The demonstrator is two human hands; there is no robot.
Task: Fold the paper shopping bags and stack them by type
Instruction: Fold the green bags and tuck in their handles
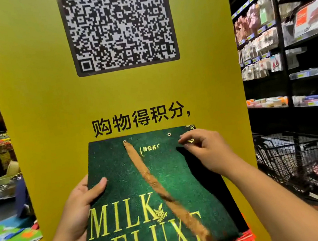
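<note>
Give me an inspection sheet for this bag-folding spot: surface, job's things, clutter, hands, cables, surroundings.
surface: hidden under the bag; cannot tell.
job's things: green bag flat, its brown handle lying diagonally across the front; red items show under its lower right corner.
clutter: patterned sheet at lower left.
hands: left hand grips the bag's left edge, thumb on the front; right hand has its fingers curled at the top right corner, grip unclear.
cables: nothing seen.
surroundings: yellow sign with a QR code behind; stocked shelves and a black wire basket to the right.
</note>
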